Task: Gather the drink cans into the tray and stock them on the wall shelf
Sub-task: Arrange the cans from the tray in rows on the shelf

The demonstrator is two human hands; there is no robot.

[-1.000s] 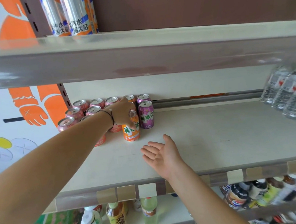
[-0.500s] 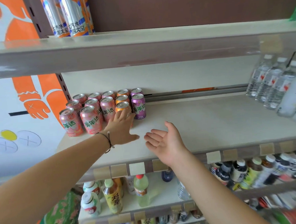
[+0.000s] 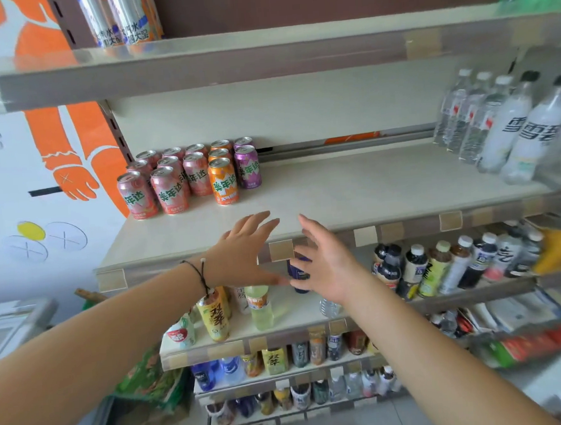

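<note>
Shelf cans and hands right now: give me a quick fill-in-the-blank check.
1. Both hands, left hand and right hand, hold ____.
2. The front orange can has a ____ can at its right.
3. The pink cans stand at the shelf's ____ end.

Missing: nothing; purple; left

Eight pink cans (image 3: 170, 195), three orange cans (image 3: 223, 181) and two purple cans (image 3: 247, 167).

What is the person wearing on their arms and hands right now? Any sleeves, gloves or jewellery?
Both forearms are bare, with no sleeves or gloves in view. The left hand has a thin dark cord bracelet with a small pale bead at the wrist. The right hand wears nothing visible.
</note>
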